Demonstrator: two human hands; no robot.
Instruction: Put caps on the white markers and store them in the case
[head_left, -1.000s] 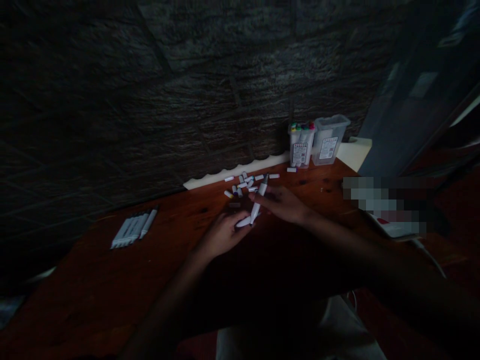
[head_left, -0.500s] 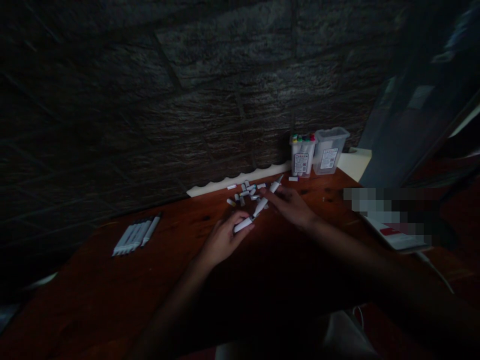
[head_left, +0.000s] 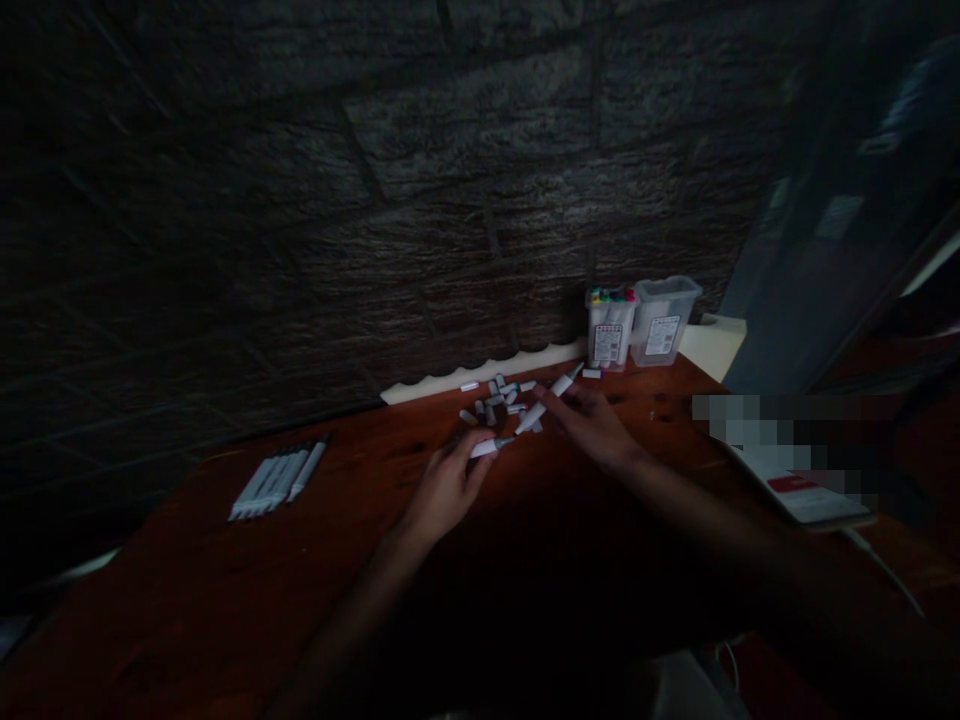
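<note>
My left hand (head_left: 448,482) is closed around a white marker (head_left: 484,447), whose narrow grey end points right. Between the fingers of my right hand (head_left: 589,425) is another white marker (head_left: 541,408), tilted with its dark far end up and to the right. The lower end of this second marker is close to the first one's tip; I cannot tell whether they touch. Behind the hands lies a loose heap of small white marker caps (head_left: 495,398). One cap (head_left: 592,374) rests apart, in front of the clear containers.
A row of white markers (head_left: 271,482) lies at left on the wooden table (head_left: 360,530). A clear box (head_left: 609,340) of colour-ended markers stands beside an open clear container (head_left: 661,325). A white wavy-edged strip (head_left: 450,382) runs along the brick wall. A partly blurred flat white object (head_left: 814,500) lies right.
The marker in my left hand has turned flatter, and its narrow end now shows more. My right hand keeps its marker at a similar tilt. The whole view has shifted slightly.
</note>
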